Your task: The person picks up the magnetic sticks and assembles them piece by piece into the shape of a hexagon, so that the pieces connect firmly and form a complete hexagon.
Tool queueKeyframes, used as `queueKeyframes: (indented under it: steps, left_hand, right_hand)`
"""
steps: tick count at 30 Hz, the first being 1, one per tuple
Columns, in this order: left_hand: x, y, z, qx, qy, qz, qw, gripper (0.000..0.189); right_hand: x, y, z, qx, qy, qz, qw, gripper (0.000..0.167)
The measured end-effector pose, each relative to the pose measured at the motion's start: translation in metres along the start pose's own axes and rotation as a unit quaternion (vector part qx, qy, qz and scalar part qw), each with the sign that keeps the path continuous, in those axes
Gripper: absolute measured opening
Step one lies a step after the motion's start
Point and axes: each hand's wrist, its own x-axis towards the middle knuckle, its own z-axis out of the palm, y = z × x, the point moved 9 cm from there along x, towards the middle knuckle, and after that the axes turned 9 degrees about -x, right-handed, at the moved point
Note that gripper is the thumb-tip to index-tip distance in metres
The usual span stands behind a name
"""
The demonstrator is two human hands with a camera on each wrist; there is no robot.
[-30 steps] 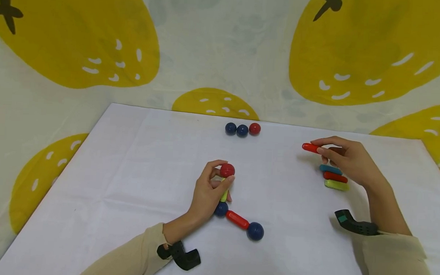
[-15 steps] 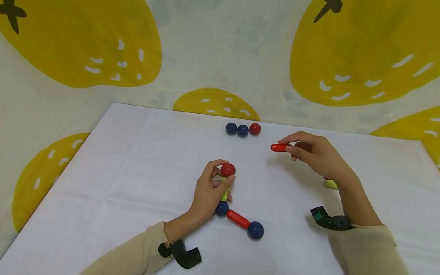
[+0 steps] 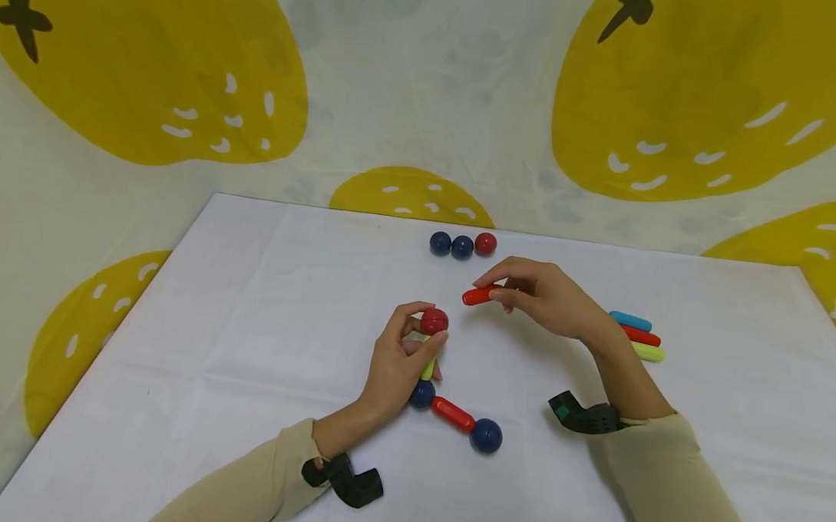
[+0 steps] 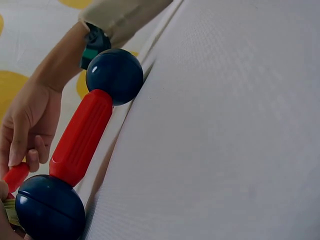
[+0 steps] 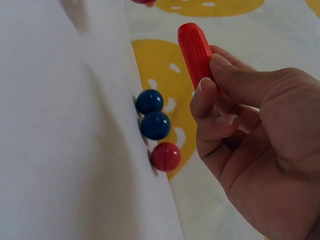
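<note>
Holds 2 forearms (image 3: 346,429) forward. Grips with curled fingers (image 3: 401,318) of the left hand (image 3: 397,358). Pinches between thumb (image 3: 516,297) and fingers with the right hand (image 3: 543,298), its wrist (image 3: 600,340) bent inward.

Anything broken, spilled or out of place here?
Nothing stands out. The left hand holds a ball-and-rod chain with no visible break; the right hand pinches a red rod. Three balls sit in a row, three rods lie side by side.

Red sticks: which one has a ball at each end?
The red stick between two blue balls; the right hand holds another, the third lies loose.
</note>
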Motion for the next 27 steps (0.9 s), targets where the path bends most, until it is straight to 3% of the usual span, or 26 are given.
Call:
queueKeyframes:
  steps: [13,22,27]
  left_hand:
    - [0.001,0.001,0.000,-0.012,-0.002,0.005,0.9999,0.041]
    - [0.002,0.000,0.000,-0.020,0.001,-0.004,0.9998,0.037]
    - [0.002,-0.001,-0.001,-0.049,0.003,-0.008,0.9988,0.032]
  right_hand:
    - [0.013,-0.015,0.020,-0.008,-0.035,-0.029,0.9990,0.024]
    - [0.016,-0.011,0.027,0.021,-0.022,-0.002,0.9995,0.026]
    - [0.022,-0.018,0.034,0.031,-0.006,-0.020,0.9993,0.026]
